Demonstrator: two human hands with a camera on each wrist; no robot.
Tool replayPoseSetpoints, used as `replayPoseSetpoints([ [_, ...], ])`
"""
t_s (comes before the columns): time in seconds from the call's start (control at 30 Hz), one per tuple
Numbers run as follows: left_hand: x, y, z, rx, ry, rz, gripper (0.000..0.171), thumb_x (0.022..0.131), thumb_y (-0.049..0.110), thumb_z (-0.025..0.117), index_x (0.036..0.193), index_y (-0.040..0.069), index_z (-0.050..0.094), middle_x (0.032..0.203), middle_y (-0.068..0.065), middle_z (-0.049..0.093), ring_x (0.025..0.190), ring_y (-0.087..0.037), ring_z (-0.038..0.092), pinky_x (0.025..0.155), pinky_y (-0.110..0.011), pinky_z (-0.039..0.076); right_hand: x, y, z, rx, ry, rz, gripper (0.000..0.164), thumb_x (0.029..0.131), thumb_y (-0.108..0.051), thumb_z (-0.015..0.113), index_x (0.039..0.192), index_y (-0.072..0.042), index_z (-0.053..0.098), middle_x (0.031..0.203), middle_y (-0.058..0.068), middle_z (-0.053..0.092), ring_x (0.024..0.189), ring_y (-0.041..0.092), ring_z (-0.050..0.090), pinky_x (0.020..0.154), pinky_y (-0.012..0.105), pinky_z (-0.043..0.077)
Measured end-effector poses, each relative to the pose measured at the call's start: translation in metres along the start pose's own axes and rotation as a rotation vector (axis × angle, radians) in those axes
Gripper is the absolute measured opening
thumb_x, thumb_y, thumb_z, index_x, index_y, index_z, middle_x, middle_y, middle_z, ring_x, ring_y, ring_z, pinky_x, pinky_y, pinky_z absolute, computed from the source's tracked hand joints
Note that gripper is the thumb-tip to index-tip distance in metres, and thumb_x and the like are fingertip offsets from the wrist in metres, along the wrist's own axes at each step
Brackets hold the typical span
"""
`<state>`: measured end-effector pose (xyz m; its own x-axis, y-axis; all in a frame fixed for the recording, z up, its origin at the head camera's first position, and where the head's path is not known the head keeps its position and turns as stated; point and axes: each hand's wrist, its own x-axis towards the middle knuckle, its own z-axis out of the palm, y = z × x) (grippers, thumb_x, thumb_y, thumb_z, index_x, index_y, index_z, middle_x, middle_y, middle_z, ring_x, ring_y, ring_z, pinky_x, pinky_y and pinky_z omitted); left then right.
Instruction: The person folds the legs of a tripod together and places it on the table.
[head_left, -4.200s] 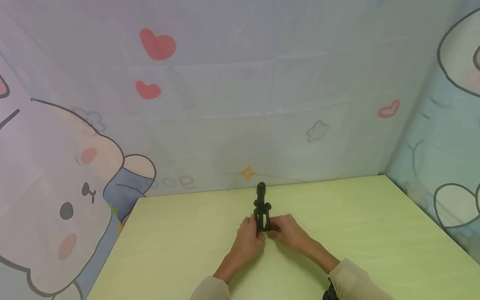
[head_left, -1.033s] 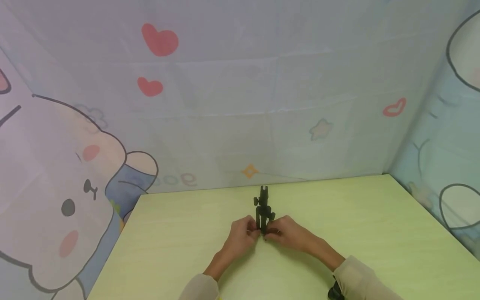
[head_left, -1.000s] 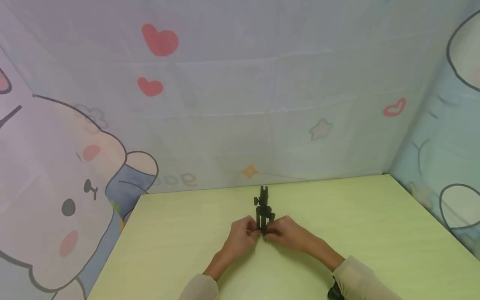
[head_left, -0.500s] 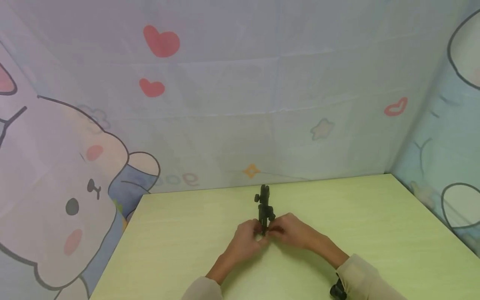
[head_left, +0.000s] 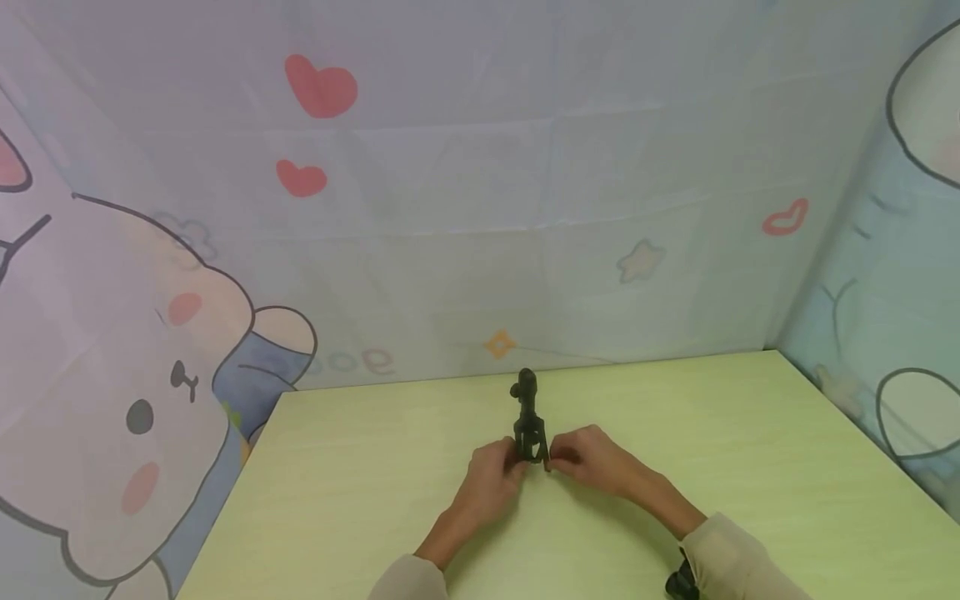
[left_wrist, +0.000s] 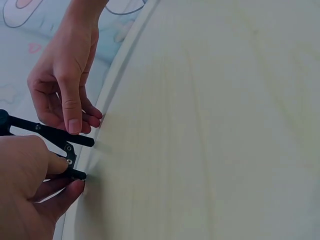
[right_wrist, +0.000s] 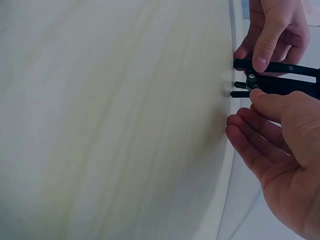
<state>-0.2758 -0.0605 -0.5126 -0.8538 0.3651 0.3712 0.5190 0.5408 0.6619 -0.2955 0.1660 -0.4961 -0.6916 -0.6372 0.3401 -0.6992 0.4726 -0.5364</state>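
Note:
A small black mini tripod (head_left: 528,417) stands upright in the head view, near the middle of the table's back part. Its slim legs point down and stand a little apart. My left hand (head_left: 491,479) grips a leg on the left side; in the right wrist view its thumb (right_wrist: 260,62) lies on that leg. To the right is my right hand (head_left: 596,461), its thumb (left_wrist: 73,122) right at another leg (left_wrist: 75,138) in the left wrist view. The fingers of my right hand (right_wrist: 252,137) are loosely curved, apart from the thumb and clear of the legs.
A pale yellow-green table (head_left: 375,467) lies under both hands. Behind it hangs a printed cloth (head_left: 450,208) with hearts and cartoon animals, which also runs along both sides. A black device (head_left: 682,581) sits at the right sleeve.
The tripod has turned about its upright axis, and its right leg now stands farther out. My right hand has moved slightly right, away from my left hand, which keeps hold.

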Motion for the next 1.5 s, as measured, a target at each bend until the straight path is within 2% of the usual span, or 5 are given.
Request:
replayPoseSetpoints([
  [0.27, 0.001, -0.001, 0.001, -0.037, 0.018, 0.013, 0.008, 0.095, -0.004, 0.071, 0.095, 0.002, 0.065, 0.093, -0.011, 0.073, 0.086, -0.019, 0.072, 0.071, -0.027, 0.058, 0.002, -0.002, 0.003, 0.029, -0.037, -0.026, 0.007, 0.093, 0.001, 0.075, 0.092, -0.006, 0.075, 0.088, 0.001, 0.077, 0.083, 0.007, 0.070, 0.073, 0.027, 0.058],
  [0.6, 0.003, -0.001, -0.002, -0.009, -0.042, 0.013, 0.015, 0.094, -0.007, 0.068, 0.104, 0.006, 0.068, 0.100, -0.009, 0.075, 0.091, -0.017, 0.071, 0.077, -0.030, 0.058, 0.004, -0.010, 0.006, -0.051, -0.064, -0.009, 0.007, 0.092, 0.002, 0.075, 0.096, -0.004, 0.074, 0.090, 0.004, 0.077, 0.084, 0.009, 0.069, 0.075, 0.029, 0.058],
  [0.8, 0.005, 0.000, -0.005, 0.015, -0.079, 0.000, 0.016, 0.094, -0.006, 0.068, 0.103, 0.007, 0.069, 0.096, -0.005, 0.074, 0.081, -0.009, 0.063, 0.071, -0.028, 0.054, 0.005, -0.011, 0.007, -0.081, -0.070, 0.004, 0.007, 0.092, 0.001, 0.075, 0.094, -0.005, 0.072, 0.087, 0.001, 0.075, 0.079, 0.006, 0.066, 0.071, 0.027, 0.057],
  [1.0, 0.006, 0.000, -0.007, 0.022, -0.110, -0.002, 0.016, 0.093, -0.008, 0.068, 0.100, 0.006, 0.069, 0.089, -0.005, 0.072, 0.074, -0.008, 0.057, 0.067, -0.026, 0.051, 0.005, -0.013, 0.006, -0.116, -0.082, -0.011, 0.006, 0.092, 0.000, 0.075, 0.095, -0.004, 0.072, 0.088, 0.004, 0.075, 0.079, 0.008, 0.066, 0.070, 0.028, 0.057],
  [1.5, 0.007, 0.000, -0.008, 0.034, -0.121, -0.015, 0.021, 0.090, -0.010, 0.068, 0.105, 0.004, 0.071, 0.089, -0.005, 0.072, 0.073, -0.009, 0.057, 0.067, -0.026, 0.052, 0.006, -0.017, 0.012, -0.225, -0.048, -0.006, 0.011, 0.091, 0.003, 0.076, 0.100, -0.002, 0.072, 0.095, 0.011, 0.077, 0.089, 0.022, 0.075, 0.074, 0.031, 0.061],
])
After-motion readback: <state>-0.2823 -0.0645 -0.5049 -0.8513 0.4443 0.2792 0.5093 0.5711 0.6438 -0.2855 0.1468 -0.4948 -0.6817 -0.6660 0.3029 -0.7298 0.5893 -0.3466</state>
